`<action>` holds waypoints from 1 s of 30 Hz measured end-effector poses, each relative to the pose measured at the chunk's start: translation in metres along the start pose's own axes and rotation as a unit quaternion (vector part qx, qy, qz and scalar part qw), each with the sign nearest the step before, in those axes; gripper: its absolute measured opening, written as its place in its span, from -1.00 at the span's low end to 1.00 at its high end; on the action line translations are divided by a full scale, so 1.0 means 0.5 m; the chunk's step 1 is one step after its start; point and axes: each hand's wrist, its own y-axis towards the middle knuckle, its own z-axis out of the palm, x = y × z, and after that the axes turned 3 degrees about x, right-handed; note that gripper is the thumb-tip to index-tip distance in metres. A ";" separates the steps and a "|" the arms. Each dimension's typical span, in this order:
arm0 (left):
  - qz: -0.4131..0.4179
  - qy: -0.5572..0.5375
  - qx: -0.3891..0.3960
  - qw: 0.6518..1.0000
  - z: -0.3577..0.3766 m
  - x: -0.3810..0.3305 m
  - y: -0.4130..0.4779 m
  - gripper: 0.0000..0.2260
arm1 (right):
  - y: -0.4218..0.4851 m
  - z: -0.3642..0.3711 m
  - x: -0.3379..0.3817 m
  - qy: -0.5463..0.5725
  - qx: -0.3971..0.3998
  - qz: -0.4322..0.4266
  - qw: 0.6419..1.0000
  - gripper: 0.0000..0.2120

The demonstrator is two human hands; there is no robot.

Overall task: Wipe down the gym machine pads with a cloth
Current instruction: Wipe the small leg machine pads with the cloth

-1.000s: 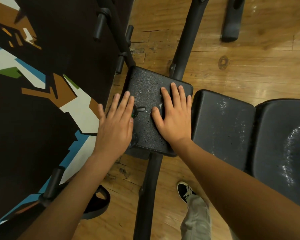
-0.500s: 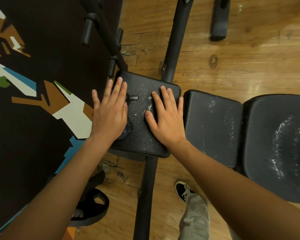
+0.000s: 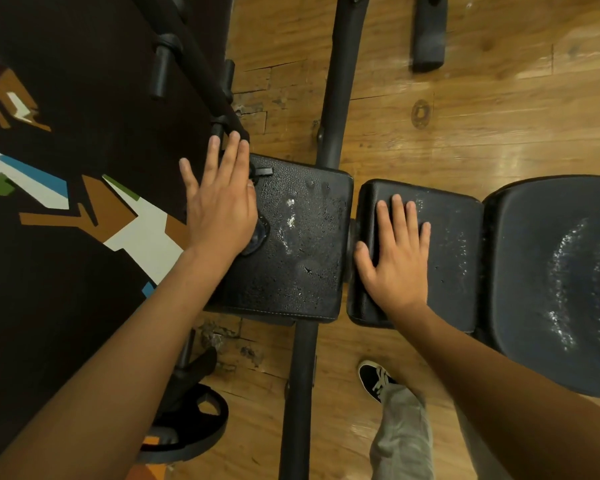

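Grey trouser leg (image 3: 402, 441) and a black shoe (image 3: 373, 375) are seen at the bottom of the frame. A black weight plate (image 3: 191, 427) lies at lower left, and a black frame bar (image 3: 298, 393) runs up the centre.

Above these, the left hand (image 3: 219, 209) is laid flat on the left edge of the square pad (image 3: 302, 244). Its fingers are straight and only slightly parted, with the tips reaching past the pad's far corner. A small dark object (image 3: 258, 233) is partly covered by that palm; what it is cannot be told.

The right hand (image 3: 395, 251) is pressed flat on the middle pad (image 3: 454, 258), fingers straight and close together, thumb spread over the pad's left edge. Half a second ago this hand was lying on the square pad beside the left one. It has since been moved one pad to the right, and a pale handprint is left among the droplets there. The left hand has been slid outward.

A large seat pad (image 3: 551, 289), streaked with wet, is set at the right edge. Worn wooden floor (image 3: 465, 116) is spread beyond. The left of the frame is filled by a dark patterned surface (image 3: 84, 220) with brown, white and blue shapes.
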 end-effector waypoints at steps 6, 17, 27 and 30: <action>0.033 -0.013 0.014 0.999 -0.019 0.005 0.091 -0.49 | 0.001 0.003 0.000 -0.013 0.006 0.000 1.000 -0.31; 0.067 -0.042 0.010 0.997 -0.002 0.009 -0.015 -0.47 | -0.001 0.001 -0.002 -0.004 0.009 -0.004 1.000 -0.31; 0.094 -0.112 0.049 0.988 -0.029 0.042 0.082 -0.47 | 0.000 0.004 -0.005 -0.003 0.000 -0.009 1.000 -0.31; 0.099 -0.144 0.064 0.982 -0.044 0.069 0.076 -0.40 | 0.001 0.005 -0.005 -0.003 -0.003 -0.010 1.000 -0.31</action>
